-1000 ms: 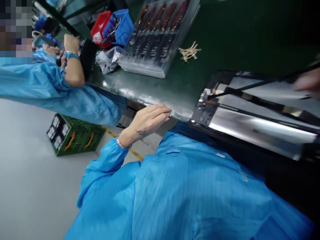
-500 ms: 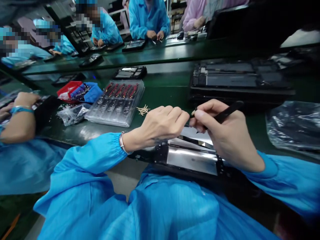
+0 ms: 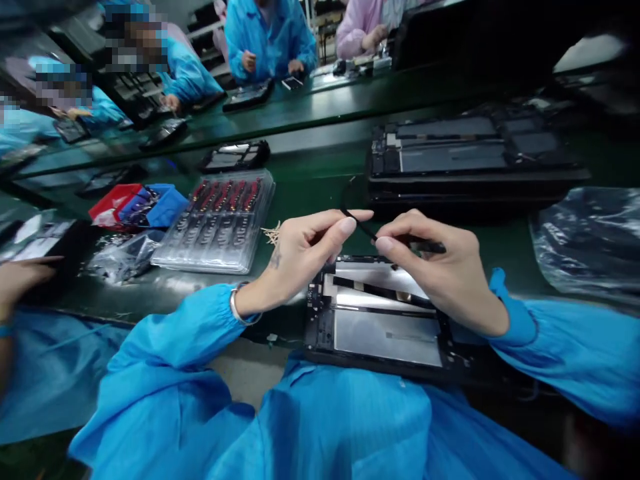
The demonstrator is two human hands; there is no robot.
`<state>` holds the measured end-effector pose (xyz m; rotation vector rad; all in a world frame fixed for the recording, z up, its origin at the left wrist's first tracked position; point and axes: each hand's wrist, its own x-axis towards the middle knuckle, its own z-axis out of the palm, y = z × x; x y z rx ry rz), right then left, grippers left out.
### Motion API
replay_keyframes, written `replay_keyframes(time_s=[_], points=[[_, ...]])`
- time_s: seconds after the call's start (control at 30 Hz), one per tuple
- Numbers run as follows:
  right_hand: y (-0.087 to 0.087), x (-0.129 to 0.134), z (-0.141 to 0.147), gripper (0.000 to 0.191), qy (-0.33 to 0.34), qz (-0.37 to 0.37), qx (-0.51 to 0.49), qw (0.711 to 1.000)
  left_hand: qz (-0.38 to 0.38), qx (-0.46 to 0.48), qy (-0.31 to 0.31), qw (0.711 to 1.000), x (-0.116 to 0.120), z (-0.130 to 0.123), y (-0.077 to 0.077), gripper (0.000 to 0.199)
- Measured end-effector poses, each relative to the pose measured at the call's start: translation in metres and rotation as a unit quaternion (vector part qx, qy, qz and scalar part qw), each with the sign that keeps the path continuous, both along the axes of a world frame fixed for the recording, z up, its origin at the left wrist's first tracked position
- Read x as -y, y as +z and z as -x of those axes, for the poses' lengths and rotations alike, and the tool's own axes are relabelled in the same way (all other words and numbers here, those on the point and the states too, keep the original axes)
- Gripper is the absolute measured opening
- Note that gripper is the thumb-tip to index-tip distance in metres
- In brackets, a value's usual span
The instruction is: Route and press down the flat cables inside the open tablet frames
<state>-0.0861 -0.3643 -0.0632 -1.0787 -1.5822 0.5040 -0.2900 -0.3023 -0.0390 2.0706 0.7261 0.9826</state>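
Observation:
A thin black strip (image 3: 367, 231), bent like a flexible cable or tape, stretches between my two hands above an opened tablet (image 3: 385, 333). My left hand (image 3: 307, 250) pinches it between thumb and index finger, and its loose end curls upward. On the other end, the thumb and fingertips of my right hand (image 3: 440, 273) are closed. A dark slim tool (image 3: 434, 247) lies tucked in that same hand, mostly covered by the fingers. The tablet rests face down at the bench edge, with silver battery plates and dark ribbon showing.
A clear tray (image 3: 213, 220) of small red-and-black parts stands left, near wooden sticks (image 3: 271, 233), a plastic bag (image 3: 123, 257) and red and blue bins (image 3: 160, 205). Stacked open tablets (image 3: 450, 157) sit behind my hands. A bagged item (image 3: 590, 240) lies right. Co-workers sit nearby.
My left hand has turned from knuckles-up to a thumb-and-finger pinch, and the black strip now shows between the hands. The tool in my right hand has swung lower. The view has shifted slightly.

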Motion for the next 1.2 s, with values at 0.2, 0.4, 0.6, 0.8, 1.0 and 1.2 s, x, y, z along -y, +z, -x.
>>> replay_keyframes(time_s=[0.2,0.4,0.6,0.8,1.0,1.2], points=[[0.005,0.014,-0.038,0.019,0.013,0.026,0.159,0.987,-0.110,-0.199,-0.053,0.972,-0.008,0.019,-0.013,0.038],[-0.007,0.018,-0.079,0.029,0.075,0.195,0.236,0.949,-0.133,-0.230,-0.059,0.962,-0.017,0.017,-0.022,0.032],[-0.013,0.014,-0.097,0.036,0.059,0.295,0.255,0.919,-0.199,-0.214,-0.130,0.947,-0.023,0.010,-0.033,0.025],[-0.013,0.005,-0.098,0.042,0.050,0.328,0.293,0.897,-0.228,-0.217,-0.202,0.928,-0.028,0.005,-0.047,0.024],[-0.013,0.001,-0.096,0.037,0.054,0.333,0.325,0.883,-0.221,-0.248,-0.238,0.913,-0.030,0.000,-0.059,0.025],[-0.012,-0.002,-0.096,0.036,0.052,0.342,0.351,0.870,-0.275,-0.257,-0.248,0.893,-0.032,-0.007,-0.069,0.024]])
